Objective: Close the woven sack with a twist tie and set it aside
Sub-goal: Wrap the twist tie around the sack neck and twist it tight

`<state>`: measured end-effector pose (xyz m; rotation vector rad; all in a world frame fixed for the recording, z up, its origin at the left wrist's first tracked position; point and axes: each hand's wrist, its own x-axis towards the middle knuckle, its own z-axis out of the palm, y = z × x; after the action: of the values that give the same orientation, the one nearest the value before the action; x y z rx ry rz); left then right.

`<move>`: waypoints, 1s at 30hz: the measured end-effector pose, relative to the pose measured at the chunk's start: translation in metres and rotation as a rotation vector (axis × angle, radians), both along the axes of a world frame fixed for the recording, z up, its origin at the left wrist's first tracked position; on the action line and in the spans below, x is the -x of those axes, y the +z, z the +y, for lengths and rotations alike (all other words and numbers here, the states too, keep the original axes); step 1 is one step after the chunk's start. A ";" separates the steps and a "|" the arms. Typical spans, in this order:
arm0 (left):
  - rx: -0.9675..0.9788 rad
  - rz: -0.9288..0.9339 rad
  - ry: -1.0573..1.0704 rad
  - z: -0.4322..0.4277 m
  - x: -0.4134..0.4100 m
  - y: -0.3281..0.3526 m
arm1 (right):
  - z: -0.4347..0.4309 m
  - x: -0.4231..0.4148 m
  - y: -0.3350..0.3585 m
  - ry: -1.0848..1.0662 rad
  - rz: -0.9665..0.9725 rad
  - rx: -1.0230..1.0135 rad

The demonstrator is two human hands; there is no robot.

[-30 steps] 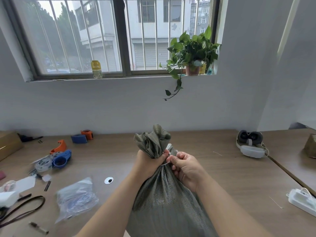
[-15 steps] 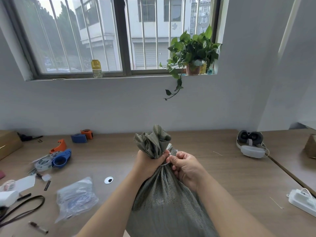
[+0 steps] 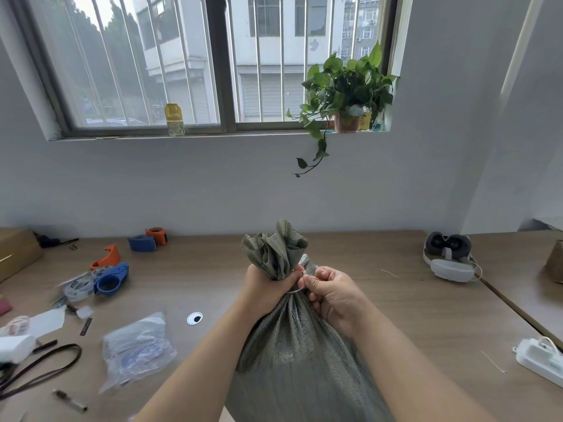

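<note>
A grey-green woven sack (image 3: 298, 360) stands upright on the wooden table in front of me, its mouth gathered into a ruffled bunch at the top. My left hand (image 3: 265, 287) is clenched around the sack's neck just under the bunch. A thin white twist tie (image 3: 296, 290) circles the neck between my two hands. My right hand (image 3: 333, 295) pinches the ends of the tie against the neck; the tie's ends are hidden by the fingers.
On the left lie blue and orange tape dispensers (image 3: 109, 277), a clear plastic bag (image 3: 137, 348), a black strap (image 3: 39, 365) and small clutter. A VR headset (image 3: 449, 260) sits at the right, a white charger (image 3: 540, 359) near the right edge. Table (image 3: 411, 315) meets the wall behind.
</note>
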<state>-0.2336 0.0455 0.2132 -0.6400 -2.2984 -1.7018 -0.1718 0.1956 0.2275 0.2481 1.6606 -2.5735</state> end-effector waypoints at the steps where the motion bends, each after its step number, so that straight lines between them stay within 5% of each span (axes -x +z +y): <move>1: -0.004 -0.002 -0.007 0.000 0.000 -0.001 | 0.000 0.000 0.000 0.001 0.001 0.001; 30: -0.009 0.047 -0.086 -0.004 -0.001 -0.002 | -0.002 -0.004 0.000 -0.002 -0.002 0.078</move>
<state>-0.2328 0.0414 0.2112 -0.7794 -2.2607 -1.7144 -0.1673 0.1938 0.2276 0.2477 1.5561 -2.6311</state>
